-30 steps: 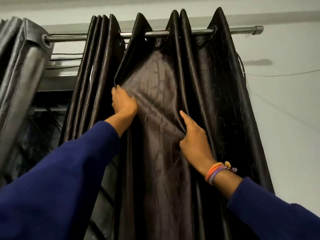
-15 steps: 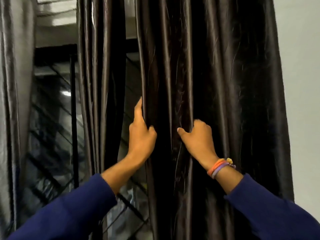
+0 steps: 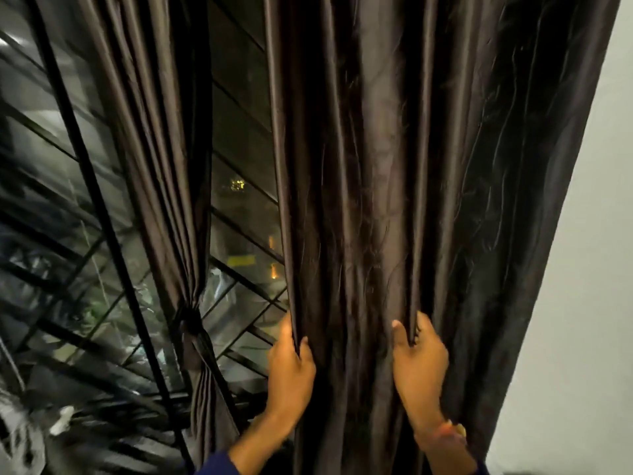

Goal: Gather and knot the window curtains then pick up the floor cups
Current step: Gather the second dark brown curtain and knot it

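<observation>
I see a dark window (image 3: pixel 239 138) crossed by a black diagonal metal grille (image 3: pixel 102 214), with small yellow lights (image 3: pixel 238 184) outside, and a plain pale wall (image 3: pixel 582 269) at right.

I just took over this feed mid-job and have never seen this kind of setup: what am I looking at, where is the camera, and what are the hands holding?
There is no machine here. A person wears one wide-angle camera on the head, which looks forward at their own two bare hands. In front hangs a wide dark curtain panel, loose and unknotted. The left hand grips its left edge, and the right hand pinches a fold further right, as if gathering the cloth. To the left hangs a second curtain, already knotted partway down. Behind them is a window with dark bars; a pale wall is at the right. No floor or cups show in this picture.
</observation>
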